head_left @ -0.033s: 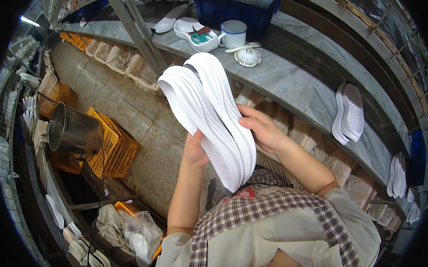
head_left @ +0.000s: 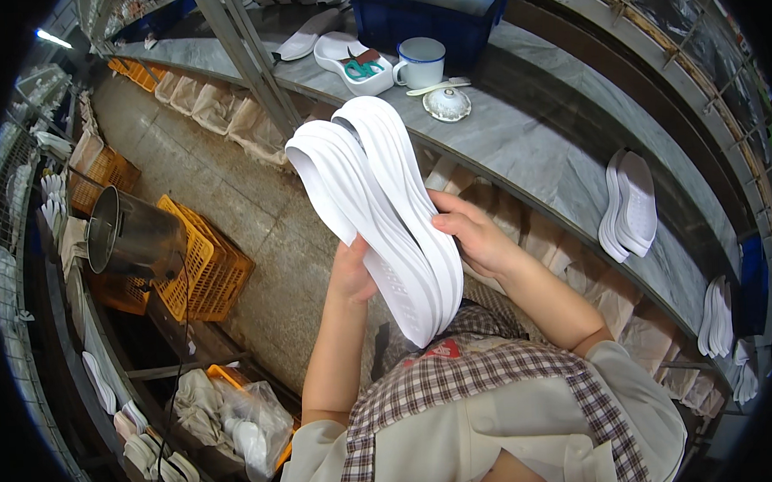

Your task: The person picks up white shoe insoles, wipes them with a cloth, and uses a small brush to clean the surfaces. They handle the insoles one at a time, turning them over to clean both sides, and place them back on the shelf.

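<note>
Between my two hands is a bundle of white shoe soles [head_left: 376,215], several nested together and tilted, held above the floor in front of my apron. My left hand [head_left: 353,273] grips the bundle's left side, its fingers mostly hidden behind the soles. On the right edge, my right hand [head_left: 472,233] is closed, with the thumb against the outer sole and the other fingers partly behind it. A pair of white soles [head_left: 632,203] stands on the grey marbled bench [head_left: 519,140] to my right.
On the bench stand an enamel mug [head_left: 421,63], a white lid [head_left: 446,105], a brush [head_left: 438,85], a sole-shaped tray [head_left: 330,49] with green-handled scissors [head_left: 363,68], and a blue bin [head_left: 428,19]. Orange crates [head_left: 219,265] and a metal pot [head_left: 136,230] are at left.
</note>
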Demonstrator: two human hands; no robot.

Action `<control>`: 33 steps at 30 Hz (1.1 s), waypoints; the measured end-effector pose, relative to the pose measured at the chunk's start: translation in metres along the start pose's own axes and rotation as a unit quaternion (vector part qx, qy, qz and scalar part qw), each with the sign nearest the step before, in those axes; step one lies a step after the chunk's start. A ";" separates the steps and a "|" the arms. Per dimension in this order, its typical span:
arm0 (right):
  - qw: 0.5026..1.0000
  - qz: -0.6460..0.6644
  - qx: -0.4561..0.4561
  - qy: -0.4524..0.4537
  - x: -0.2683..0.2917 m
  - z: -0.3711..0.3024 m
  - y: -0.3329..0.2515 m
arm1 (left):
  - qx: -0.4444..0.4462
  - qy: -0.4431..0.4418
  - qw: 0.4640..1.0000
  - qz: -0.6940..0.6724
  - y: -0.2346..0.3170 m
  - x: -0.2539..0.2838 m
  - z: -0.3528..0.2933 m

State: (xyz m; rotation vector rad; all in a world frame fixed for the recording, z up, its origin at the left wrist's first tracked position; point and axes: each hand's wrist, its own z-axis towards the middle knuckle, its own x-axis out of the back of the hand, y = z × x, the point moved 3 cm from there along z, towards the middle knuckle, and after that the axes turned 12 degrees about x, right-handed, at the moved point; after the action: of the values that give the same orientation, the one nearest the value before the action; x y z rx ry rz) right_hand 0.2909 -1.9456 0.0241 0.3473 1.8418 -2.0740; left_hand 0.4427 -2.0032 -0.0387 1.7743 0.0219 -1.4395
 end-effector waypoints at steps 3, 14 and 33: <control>1.000 -0.020 -0.010 -0.007 0.004 -0.002 -0.002 | -0.003 0.039 0.999 0.028 0.000 0.002 0.001; 0.981 -0.170 -0.004 -0.095 0.011 -0.004 -0.007 | -0.020 0.107 0.967 0.230 0.015 0.020 -0.010; 0.994 -0.057 0.062 -0.062 0.030 0.009 0.012 | -0.021 0.117 0.992 -0.035 0.013 -0.016 -0.002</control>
State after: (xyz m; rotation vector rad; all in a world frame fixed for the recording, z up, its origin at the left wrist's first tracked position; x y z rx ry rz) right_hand 0.2688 -1.9584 0.0027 0.1429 1.7013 -2.2398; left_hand 0.4453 -2.0028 -0.0180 1.9148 0.2366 -1.2619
